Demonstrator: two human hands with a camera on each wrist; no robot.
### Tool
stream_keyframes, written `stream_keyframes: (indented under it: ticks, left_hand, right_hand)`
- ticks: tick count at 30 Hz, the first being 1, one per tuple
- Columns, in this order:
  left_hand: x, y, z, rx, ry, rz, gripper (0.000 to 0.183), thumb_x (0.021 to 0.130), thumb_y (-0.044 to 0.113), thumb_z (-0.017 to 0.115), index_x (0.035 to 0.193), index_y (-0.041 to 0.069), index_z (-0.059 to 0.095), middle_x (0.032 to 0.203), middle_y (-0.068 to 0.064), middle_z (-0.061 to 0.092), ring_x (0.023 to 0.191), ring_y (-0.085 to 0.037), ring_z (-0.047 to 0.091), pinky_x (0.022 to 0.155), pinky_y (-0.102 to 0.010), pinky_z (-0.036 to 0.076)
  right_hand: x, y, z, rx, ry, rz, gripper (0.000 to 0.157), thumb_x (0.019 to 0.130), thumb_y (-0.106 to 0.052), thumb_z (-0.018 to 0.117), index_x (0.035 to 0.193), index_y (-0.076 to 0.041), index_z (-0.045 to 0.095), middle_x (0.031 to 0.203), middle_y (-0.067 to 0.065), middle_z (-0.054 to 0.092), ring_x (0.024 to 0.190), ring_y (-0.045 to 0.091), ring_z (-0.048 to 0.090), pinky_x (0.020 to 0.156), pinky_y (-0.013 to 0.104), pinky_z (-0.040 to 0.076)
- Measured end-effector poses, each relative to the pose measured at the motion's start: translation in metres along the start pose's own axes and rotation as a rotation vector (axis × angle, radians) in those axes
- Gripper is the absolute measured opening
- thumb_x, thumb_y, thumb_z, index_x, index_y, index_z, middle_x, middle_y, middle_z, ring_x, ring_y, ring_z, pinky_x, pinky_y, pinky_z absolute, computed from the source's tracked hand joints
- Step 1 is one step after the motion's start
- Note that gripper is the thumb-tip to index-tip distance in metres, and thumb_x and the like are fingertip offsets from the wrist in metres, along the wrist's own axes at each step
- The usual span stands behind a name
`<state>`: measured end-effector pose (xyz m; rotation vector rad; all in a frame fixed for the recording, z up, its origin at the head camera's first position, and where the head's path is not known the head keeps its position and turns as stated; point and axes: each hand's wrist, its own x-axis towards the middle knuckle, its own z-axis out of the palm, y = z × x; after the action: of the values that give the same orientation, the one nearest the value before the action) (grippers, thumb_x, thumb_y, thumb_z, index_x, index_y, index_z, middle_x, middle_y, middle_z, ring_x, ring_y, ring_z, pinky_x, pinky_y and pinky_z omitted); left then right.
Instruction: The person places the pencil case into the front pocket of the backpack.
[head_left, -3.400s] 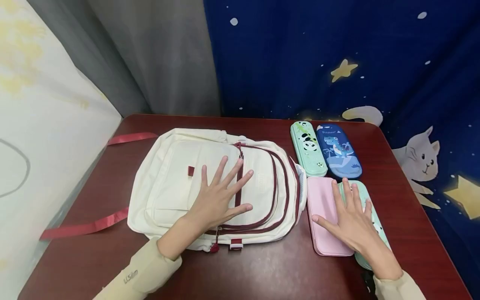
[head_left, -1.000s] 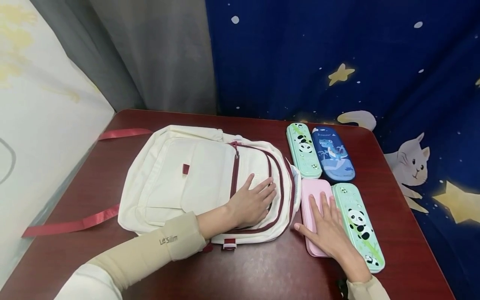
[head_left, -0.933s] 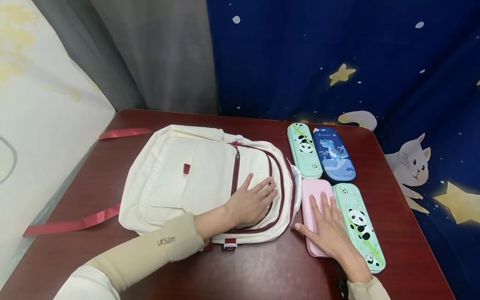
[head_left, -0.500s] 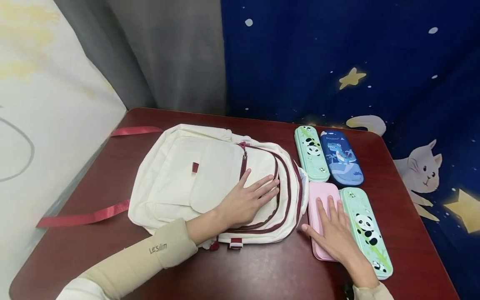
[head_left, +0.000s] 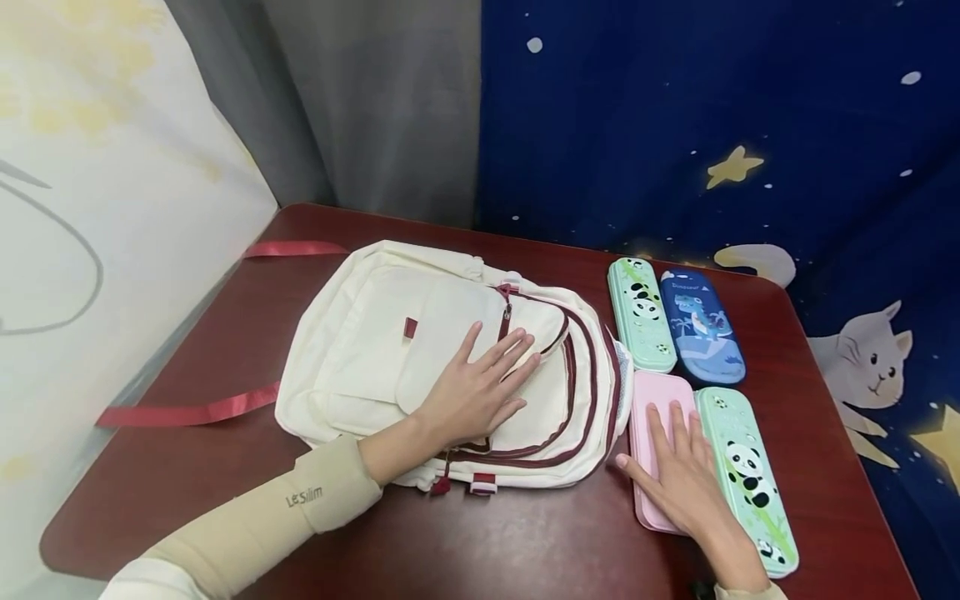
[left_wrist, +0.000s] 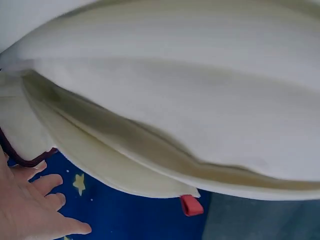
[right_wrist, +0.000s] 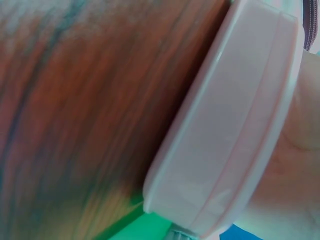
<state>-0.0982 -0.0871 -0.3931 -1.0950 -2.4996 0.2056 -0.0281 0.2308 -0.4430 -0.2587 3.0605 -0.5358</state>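
Observation:
A cream backpack (head_left: 367, 333) with maroon zippers lies flat on the table. My left hand (head_left: 472, 392) lies over its front pocket, fingers straight and spread. Beside that hand the pocket's maroon-edged flap (head_left: 542, 323) is partly folded back, and part of it is hidden under the hand. In the left wrist view the cream fabric (left_wrist: 175, 110) fills most of the picture. My right hand (head_left: 686, 479) rests flat on a pink pencil case (head_left: 660, 392), thumb spread past its left side. Just right of this stands a mint panda pencil case (head_left: 750, 475).
Behind the pink case lie another mint panda case (head_left: 641, 312) and a blue dinosaur case (head_left: 703, 325). Red straps (head_left: 195, 408) trail left from the backpack. A white wall (head_left: 112, 208) and a blue star-patterned curtain (head_left: 600, 125) border the dark red table (head_left: 540, 542).
My left hand has drawn back leftward over the backpack, and the pocket's flap has come up and folded. The right hand stays on the pink case. The head view has shifted, moving everything rightward.

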Motion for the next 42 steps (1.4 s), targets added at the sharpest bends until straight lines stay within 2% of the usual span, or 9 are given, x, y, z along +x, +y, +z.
stream_keyframes:
  ticks: [5,9,14,21,25,31,37,39,42]
  left_hand:
    - [-0.011,-0.007,0.002,-0.013,0.032,-0.053,0.052,0.093,0.027,0.037,0.144,0.014,0.038,0.147,-0.007,0.033,0.139,-0.019,0.019,0.106,-0.057,0.014]
    - [-0.025,-0.014,0.004,-0.046,0.031,-0.108,0.053,0.093,0.021,0.028,0.145,0.011,0.034,0.148,-0.006,0.033,0.137,-0.018,0.023,0.105,-0.058,0.015]
    - [-0.047,-0.024,0.003,-0.063,0.015,-0.199,0.057,0.092,0.016,0.014,0.147,0.015,0.031,0.150,-0.006,0.028,0.139,-0.021,0.019,0.103,-0.061,0.014]
    - [-0.066,-0.030,-0.002,-0.020,-0.003,-0.192,0.064,0.088,0.008,0.009,0.148,0.022,0.027,0.155,-0.001,0.011,0.141,-0.019,0.004,0.102,-0.063,0.013]
    - [-0.074,-0.032,-0.003,-0.013,0.006,-0.224,0.060,0.089,0.012,0.016,0.146,0.018,0.032,0.154,-0.001,0.017,0.141,-0.017,0.007,0.101,-0.063,0.015]
    - [-0.092,-0.037,-0.001,-0.013,0.038,-0.314,0.057,0.088,0.022,0.027,0.141,0.008,0.040,0.149,-0.004,0.031,0.140,-0.017,0.015,0.101,-0.063,0.017]
    - [-0.110,-0.037,0.001,-0.014,0.117,-0.376,0.054,0.087,0.022,0.030,0.130,-0.004,0.051,0.138,-0.011,0.046,0.135,-0.021,0.029,0.099,-0.065,0.020]
    - [-0.115,-0.037,0.001,-0.023,0.110,-0.392,0.053,0.089,0.022,0.029,0.128,-0.005,0.053,0.137,-0.012,0.047,0.134,-0.022,0.032,0.099,-0.065,0.019]
    - [-0.120,-0.035,0.002,-0.061,0.023,-0.436,0.056,0.095,0.030,0.026,0.132,-0.006,0.048,0.140,-0.013,0.043,0.135,-0.022,0.030,0.101,-0.064,0.015]
  right_hand:
    - [0.000,-0.001,0.001,0.010,-0.002,-0.009,0.084,0.088,-0.052,0.054,0.148,-0.005,0.019,0.150,0.029,0.005,0.135,0.047,-0.006,0.099,0.066,0.007]
    - [0.001,-0.001,0.003,0.010,-0.006,-0.013,0.084,0.088,-0.052,0.054,0.148,-0.005,0.018,0.150,0.029,0.005,0.135,0.046,-0.006,0.099,0.066,0.006]
    - [0.005,-0.003,0.004,0.009,-0.015,-0.026,0.084,0.089,-0.052,0.053,0.149,-0.005,0.017,0.150,0.029,0.004,0.135,0.047,-0.007,0.100,0.066,0.005]
    - [0.003,-0.003,0.004,0.006,-0.013,-0.030,0.084,0.089,-0.051,0.054,0.148,-0.004,0.017,0.149,0.031,0.005,0.135,0.047,-0.007,0.100,0.065,0.004]
    - [0.000,-0.001,0.004,0.012,-0.016,-0.024,0.084,0.089,-0.050,0.053,0.149,-0.005,0.015,0.149,0.030,0.004,0.135,0.047,-0.009,0.100,0.065,0.003]
    - [-0.004,0.003,0.003,0.012,-0.010,-0.023,0.085,0.089,-0.049,0.054,0.150,-0.007,0.011,0.149,0.031,0.003,0.135,0.046,-0.011,0.100,0.065,0.000]
    - [-0.005,0.006,0.004,0.011,-0.004,-0.041,0.084,0.089,-0.046,0.055,0.150,-0.007,0.012,0.149,0.031,0.003,0.135,0.046,-0.010,0.101,0.064,-0.002]
    - [-0.005,0.007,0.004,0.008,-0.001,-0.049,0.084,0.089,-0.046,0.055,0.150,-0.007,0.011,0.149,0.031,0.003,0.135,0.045,-0.011,0.102,0.063,-0.004]
    - [-0.004,0.007,0.005,0.002,-0.005,-0.056,0.085,0.089,-0.046,0.056,0.150,-0.008,0.011,0.149,0.030,0.002,0.135,0.045,-0.011,0.102,0.063,-0.005]
